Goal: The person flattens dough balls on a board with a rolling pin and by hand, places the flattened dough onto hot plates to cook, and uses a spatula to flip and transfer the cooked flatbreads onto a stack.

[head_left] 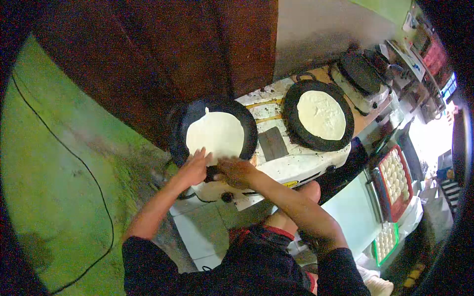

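A thin, pale round of flatbread dough lies in the dark pan on the left burner. A small flap of it sticks up at the far edge. My left hand reaches over the near rim, fingers stretched out and touching the dough's near edge. Close beside it, my right hand is at the near right edge of the same pan; its fingertips are dark and blurred, so their grip is unclear. A second flatbread, with a bumpy surface, lies in the right pan.
Both pans stand on a white gas stove, with a dark square plate between them. Another dark pan sits farther right. Dough balls fill a red tray and a green tray. A cable runs along the green wall.
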`<state>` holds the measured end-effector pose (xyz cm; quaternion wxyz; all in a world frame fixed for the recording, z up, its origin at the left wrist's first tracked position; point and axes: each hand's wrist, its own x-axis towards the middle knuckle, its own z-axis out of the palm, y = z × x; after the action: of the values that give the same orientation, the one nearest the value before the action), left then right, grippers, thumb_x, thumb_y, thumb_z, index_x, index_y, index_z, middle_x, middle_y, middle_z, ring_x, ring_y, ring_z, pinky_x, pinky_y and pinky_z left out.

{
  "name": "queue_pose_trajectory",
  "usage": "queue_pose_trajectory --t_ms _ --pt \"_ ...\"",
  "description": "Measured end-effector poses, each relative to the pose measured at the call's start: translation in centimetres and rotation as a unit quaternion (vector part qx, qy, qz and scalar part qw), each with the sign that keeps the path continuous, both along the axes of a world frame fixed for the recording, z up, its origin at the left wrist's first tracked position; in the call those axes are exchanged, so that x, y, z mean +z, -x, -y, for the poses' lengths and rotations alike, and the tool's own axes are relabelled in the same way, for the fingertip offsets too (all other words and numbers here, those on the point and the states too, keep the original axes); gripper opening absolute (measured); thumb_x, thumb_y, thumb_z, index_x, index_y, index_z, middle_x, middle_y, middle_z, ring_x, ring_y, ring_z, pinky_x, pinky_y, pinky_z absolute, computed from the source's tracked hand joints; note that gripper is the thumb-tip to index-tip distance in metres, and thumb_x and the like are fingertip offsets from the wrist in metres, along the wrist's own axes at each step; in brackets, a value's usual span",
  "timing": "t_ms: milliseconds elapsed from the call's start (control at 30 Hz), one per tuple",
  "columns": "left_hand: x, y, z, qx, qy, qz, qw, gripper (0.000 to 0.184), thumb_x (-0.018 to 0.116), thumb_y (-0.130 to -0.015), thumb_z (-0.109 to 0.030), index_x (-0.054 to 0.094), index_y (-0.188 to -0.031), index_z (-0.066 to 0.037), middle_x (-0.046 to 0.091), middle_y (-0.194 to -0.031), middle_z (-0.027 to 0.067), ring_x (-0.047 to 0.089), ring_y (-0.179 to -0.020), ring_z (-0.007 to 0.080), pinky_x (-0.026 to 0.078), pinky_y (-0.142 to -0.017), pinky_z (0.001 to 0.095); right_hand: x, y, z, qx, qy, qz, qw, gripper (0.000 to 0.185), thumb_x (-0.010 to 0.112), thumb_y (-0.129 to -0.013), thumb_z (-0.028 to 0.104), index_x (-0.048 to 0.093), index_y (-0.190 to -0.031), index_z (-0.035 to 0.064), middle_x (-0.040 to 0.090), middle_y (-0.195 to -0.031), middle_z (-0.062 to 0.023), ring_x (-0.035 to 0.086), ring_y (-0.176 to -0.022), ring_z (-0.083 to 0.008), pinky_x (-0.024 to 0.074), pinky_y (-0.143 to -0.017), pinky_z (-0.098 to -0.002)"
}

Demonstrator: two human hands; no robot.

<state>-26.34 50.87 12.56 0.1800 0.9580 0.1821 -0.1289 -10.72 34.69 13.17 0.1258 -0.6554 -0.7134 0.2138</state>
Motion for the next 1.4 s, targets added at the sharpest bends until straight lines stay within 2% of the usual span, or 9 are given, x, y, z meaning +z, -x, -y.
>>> queue_pose_trajectory --t_ms 200,333,500,667,833,1033,1133,1267,1400 --pt "8.1 1.0 3.7 0.023 -0.137 0.058 0.989 0.056 0.049 -0.091 -0.002 0.042 -0.147 -0.002 0.044 -0.149 0.0243 0.037 -0.144 0.0358 0.023 -0.118 0.0599 3.6 -4.2 12.7 -0.146 -0.117 -0.082 0.979 0.037 0.05 -0.102 0.032 0.064 -0.131 0.0131 0.061 -0.136 -0.0127 0.059 -0.123 -0.0318 0.0379 -0.114 -0.0479" --pt "6.9 -8.0 14.1 -0.017 0.1 0.237 0.966 0.056 0.051 -0.093 -0.006 0.04 -0.147 0.0 0.044 -0.149 0.0249 0.037 -0.144 0.0369 0.026 -0.119 0.0516 5.4 -6.8 26.8 -0.393 -0.123 -0.155 0.898 0.037 0.055 -0.1 0.031 0.067 -0.122 0.0029 0.067 -0.126 -0.0168 0.066 -0.112 -0.0356 0.0496 -0.101 -0.0424" --pt "-4.5 -27.2 37.8 -0.091 0.53 0.313 0.783 0.065 0.059 -0.098 -0.02 0.03 -0.15 0.008 0.031 -0.156 0.0309 0.033 -0.146 0.0358 0.026 -0.121 0.0423 4.2 -7.4 44.7 -0.653 -0.126 -0.171 0.727 0.032 0.062 -0.098 0.029 0.072 -0.116 0.0041 0.072 -0.111 -0.0182 0.072 -0.097 -0.031 0.0558 -0.086 -0.0395" --pt "-10.3 -44.6 50.8 0.016 0.47 0.204 0.859 0.091 0.059 -0.096 -0.045 0.01 -0.156 0.004 0.036 -0.153 0.0299 0.039 -0.142 0.0385 0.029 -0.118 0.042 2.5 -7.7 61.6 -0.747 -0.202 -0.144 0.616 0.03 0.065 -0.097 0.025 0.072 -0.116 0.0031 0.076 -0.102 -0.0135 0.071 -0.088 -0.0179 0.0565 -0.08 -0.0342" --pt "-12.8 -48.6 50.0 -0.051 0.345 0.099 0.932 0.073 0.05 -0.098 -0.053 0.046 -0.136 0.009 0.071 -0.101 0.0255 0.072 -0.088 0.0333 0.05 -0.092 0.0418 1.7 -13.0 73.9 -0.775 -0.266 -0.18 0.543 0.034 0.064 -0.097 0.028 0.071 -0.115 0.0008 0.076 -0.098 -0.0124 0.071 -0.088 -0.0176 0.0558 -0.081 -0.0331" --pt "-6.5 -36.7 46.7 0.008 0.35 0.007 0.937 0.058 0.05 -0.101 -0.049 0.046 -0.126 0.003 0.069 -0.082 0.0226 0.071 -0.061 0.0273 0.054 -0.058 0.0379 1.9 -25.7 71.9 -0.78 -0.216 0.007 0.587 0.036 0.063 -0.096 0.029 0.068 -0.121 0.0036 0.072 -0.113 -0.0158 0.07 -0.098 -0.0287 0.0542 -0.09 -0.0388" --pt "-7.6 -35.1 46.8 -0.043 0.261 0.03 0.964 0.077 0.07 -0.088 -0.048 0.039 -0.134 0.006 0.069 -0.09 0.0267 0.072 -0.064 0.0336 0.058 -0.062 0.0382 0.1 -33.0 65.7 -0.74 -0.23 0.076 0.628 0.041 0.063 -0.097 0.031 0.064 -0.128 0.0046 0.069 -0.118 -0.022 0.066 -0.111 -0.0347 0.0513 -0.095 -0.0429" --pt "-7.5 -36.3 47.6 -0.143 0.098 0.015 0.985 0.096 0.083 -0.077 -0.041 0.031 -0.142 0.008 0.069 -0.095 0.0305 0.072 -0.081 0.0419 0.058 -0.073 0.0482 -3.2 -38.7 56.8 -0.523 0.121 0.238 0.809 0.063 0.04 -0.103 0.048 0.033 -0.154 0.0131 0.016 -0.165 -0.0168 0.024 -0.15 -0.0313 0.0191 -0.12 -0.057" --pt "-6.2 -38.1 49.3 -0.208 0.019 -0.03 0.978 0.101 0.083 -0.078 -0.036 0.023 -0.151 0.0 0.06 -0.12 0.0312 0.061 -0.114 0.044 0.048 -0.095 0.0553 -7.8 -41.8 55.1 -0.646 0.016 0.158 0.746 0.074 0.028 -0.103 0.056 0.009 -0.161 0.0134 0.006 -0.168 -0.0086 0.007 -0.155 -0.0263 0.0063 -0.123 -0.0563"
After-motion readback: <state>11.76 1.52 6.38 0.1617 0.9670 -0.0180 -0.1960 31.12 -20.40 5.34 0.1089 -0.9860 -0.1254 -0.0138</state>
